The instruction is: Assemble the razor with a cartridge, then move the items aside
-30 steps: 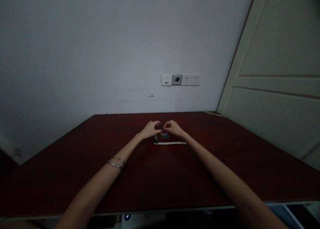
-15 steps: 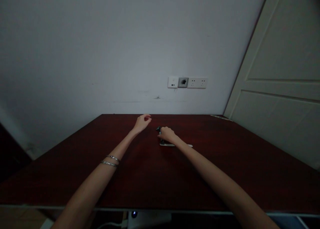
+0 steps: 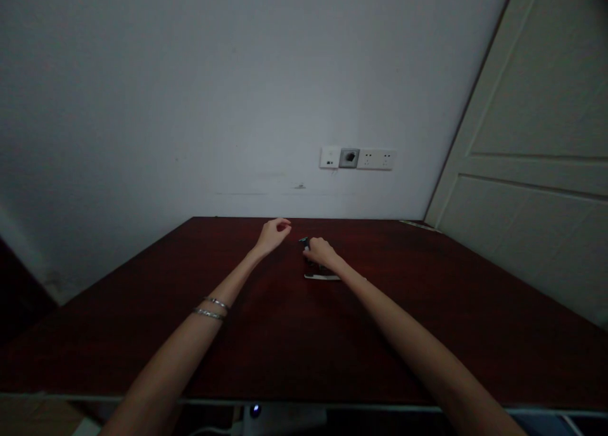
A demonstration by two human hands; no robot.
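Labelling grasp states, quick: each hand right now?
Left hand: loosely curled; contents cannot be told.
Right hand: closed on small dark object.

- Small dark object (image 3: 304,241): pinched at the fingertips of the right hand (image 3: 322,252), on the hand's far left side. It is too small and dim to tell its shape.
- Thin flat item (image 3: 317,276) with a pale near edge: lies flat just below the right wrist, partly covered by the forearm.
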